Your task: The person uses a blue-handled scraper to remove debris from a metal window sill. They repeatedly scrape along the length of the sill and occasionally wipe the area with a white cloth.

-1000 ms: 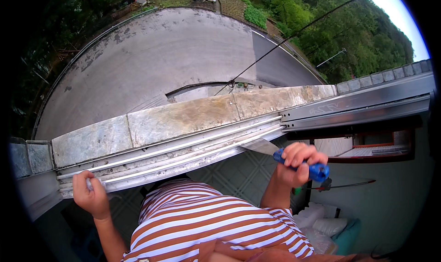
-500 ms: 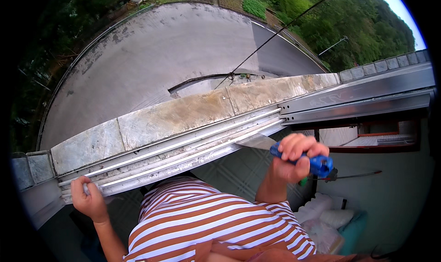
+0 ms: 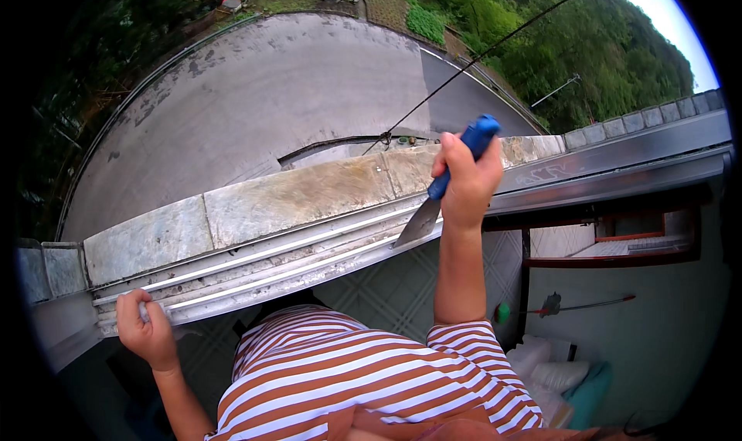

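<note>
My right hand (image 3: 470,184) is closed around the blue handle of a putty knife (image 3: 420,223), raised over the right part of the window track. The knife's handle tilts up and away, and its broad metal blade points down and left, its edge at the track's near rail. The white window track (image 3: 294,269) has several parallel rails with dark dirt in the grooves. At the track's left end, my left hand (image 3: 147,334) rests with curled fingers. Something small and pale shows between them, too hidden to name.
Beyond the track lies a stone sill (image 3: 278,201), with a paved road (image 3: 255,93) far below. A metal window frame (image 3: 610,159) borders the right. Inside, a long red-and-grey rod (image 3: 595,305) and pale bags (image 3: 560,375) are at the lower right. A dark cable (image 3: 495,45) crosses outside.
My right hand has swung up and left over the track, turning the putty knife from nearly level to steep, handle up. My left hand has barely shifted.
</note>
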The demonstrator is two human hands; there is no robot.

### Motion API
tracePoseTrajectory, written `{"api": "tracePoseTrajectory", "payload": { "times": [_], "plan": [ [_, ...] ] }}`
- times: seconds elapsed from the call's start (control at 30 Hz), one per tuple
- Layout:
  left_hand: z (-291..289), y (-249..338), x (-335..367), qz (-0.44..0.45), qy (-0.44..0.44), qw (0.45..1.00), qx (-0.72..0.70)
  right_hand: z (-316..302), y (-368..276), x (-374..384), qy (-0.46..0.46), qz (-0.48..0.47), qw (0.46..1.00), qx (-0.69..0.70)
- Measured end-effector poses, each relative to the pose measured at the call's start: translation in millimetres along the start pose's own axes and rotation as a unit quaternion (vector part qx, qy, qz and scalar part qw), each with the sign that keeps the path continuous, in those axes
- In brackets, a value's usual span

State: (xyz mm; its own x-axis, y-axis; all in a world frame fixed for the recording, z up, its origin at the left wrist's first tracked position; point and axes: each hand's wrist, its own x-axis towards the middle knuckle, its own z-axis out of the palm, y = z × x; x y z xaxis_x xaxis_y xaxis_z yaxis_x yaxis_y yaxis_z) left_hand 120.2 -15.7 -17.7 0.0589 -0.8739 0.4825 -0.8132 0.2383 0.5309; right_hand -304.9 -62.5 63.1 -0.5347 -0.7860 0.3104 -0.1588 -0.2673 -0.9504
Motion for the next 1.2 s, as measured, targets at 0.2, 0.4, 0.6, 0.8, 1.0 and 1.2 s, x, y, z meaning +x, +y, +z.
{"api": "tracePoseTrajectory", "payload": {
  "times": [0.2, 0.4, 0.6, 0.8, 1.0, 1.2],
  "plan": [
    [1, 2, 1, 0.002, 0.016, 1.000, -0.008, 12, 14, 19, -0.045, 0.077, 0.993, -0.075],
    [4, 2, 0, -0.001, 0.025, 1.000, -0.006, -1, -9, 3, 0.006, 0.061, 0.996, -0.060],
    [0, 4, 0, -0.006, 0.026, 1.000, -0.006, -20, -26, -67, 0.104, -0.179, 0.976, 0.067],
    [0, 5, 2, -0.002, 0.018, 1.000, -0.006, -21, -29, -110, 0.058, -0.271, 0.961, 0.019],
    [-1, 0, 0, 0.002, 0.014, 1.000, -0.002, -13, -37, -115, 0.029, -0.283, 0.957, -0.061],
    [0, 5, 2, 0.010, 0.007, 1.000, -0.020, -19, -23, -125, 0.059, -0.348, 0.935, -0.036]
  ]
}}
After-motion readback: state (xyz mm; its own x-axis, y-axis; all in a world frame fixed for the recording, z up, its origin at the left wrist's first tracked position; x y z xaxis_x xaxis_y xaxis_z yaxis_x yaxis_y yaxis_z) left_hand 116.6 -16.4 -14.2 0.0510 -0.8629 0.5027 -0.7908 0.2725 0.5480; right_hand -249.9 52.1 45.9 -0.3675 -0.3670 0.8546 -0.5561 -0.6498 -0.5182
